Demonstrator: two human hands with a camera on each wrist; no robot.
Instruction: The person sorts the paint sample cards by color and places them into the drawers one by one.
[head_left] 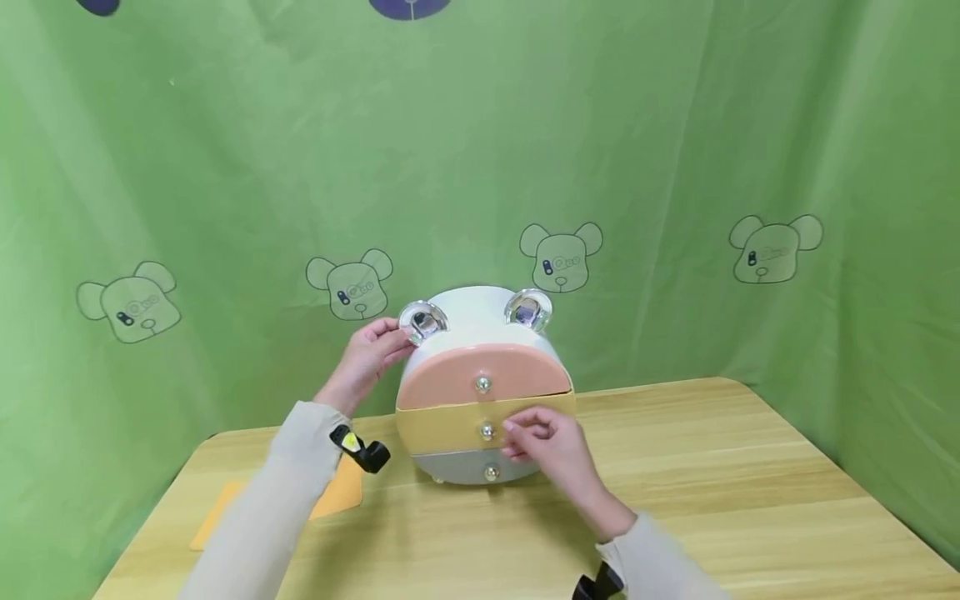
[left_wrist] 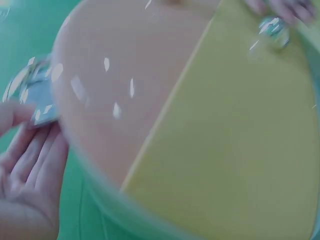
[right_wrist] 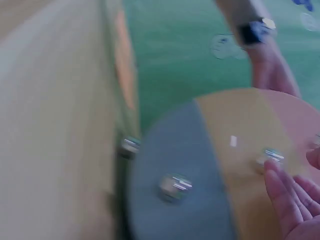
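Note:
A small rounded chest of drawers with a white top and two silver ears stands on the table. Its pink, yellow and grey drawer fronts each carry a shiny round knob. My left hand pinches the silver ear on the left, thumb in front and fingers behind. At the yellow drawer's knob is my right hand. In the right wrist view, its fairly straight fingertips are right at that knob, with the thumb apart from them.
The chest is on a wood-grain table. An orange flat piece lies on the left side, partly behind my left sleeve. A green curtain printed with bear heads hangs behind and at both sides.

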